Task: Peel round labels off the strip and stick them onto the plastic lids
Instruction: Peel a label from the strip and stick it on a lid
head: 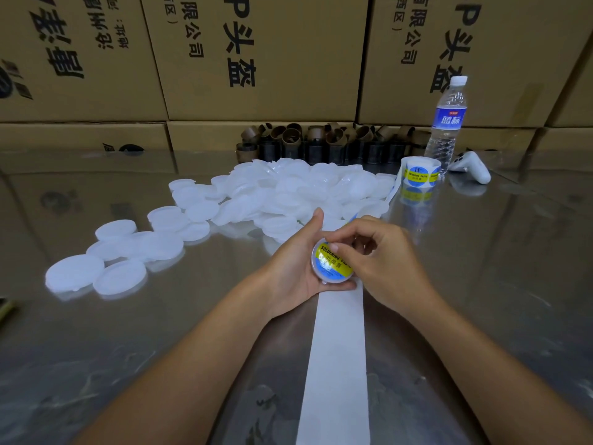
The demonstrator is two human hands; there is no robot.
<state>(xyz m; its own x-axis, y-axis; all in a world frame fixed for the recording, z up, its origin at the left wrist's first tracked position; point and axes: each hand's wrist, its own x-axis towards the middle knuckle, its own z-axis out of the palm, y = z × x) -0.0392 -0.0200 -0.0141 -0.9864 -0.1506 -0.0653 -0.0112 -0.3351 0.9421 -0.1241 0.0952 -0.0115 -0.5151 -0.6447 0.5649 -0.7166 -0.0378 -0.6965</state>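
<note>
Cardboard boxes [256, 59] with black print wall off the back of the shiny metal counter [128, 348]. In front of them sits a row of brown cardboard cores [321, 139], then a clear water bottle [446, 123] and a white handheld controller [471, 167] to the right. A wide heap of blank white lids [256, 194] spreads across the middle and crowds the space just behind the hands. The left hand [298, 261] cradles a round translucent white plastic lid [321, 273], fingers curled under it and thumb up along its left rim. The lid's face tilts up toward the camera. On it sits the round blue-and-yellow label [330, 263], its yellow band slanting from upper left to lower right. The right hand [382, 255] presses its thumb tip on the label, its other fingers curled over the lid's right rim. The white backing strip [333, 364] runs lengthwise from the near edge, under the hands, toward the label roll [420, 173].
</note>
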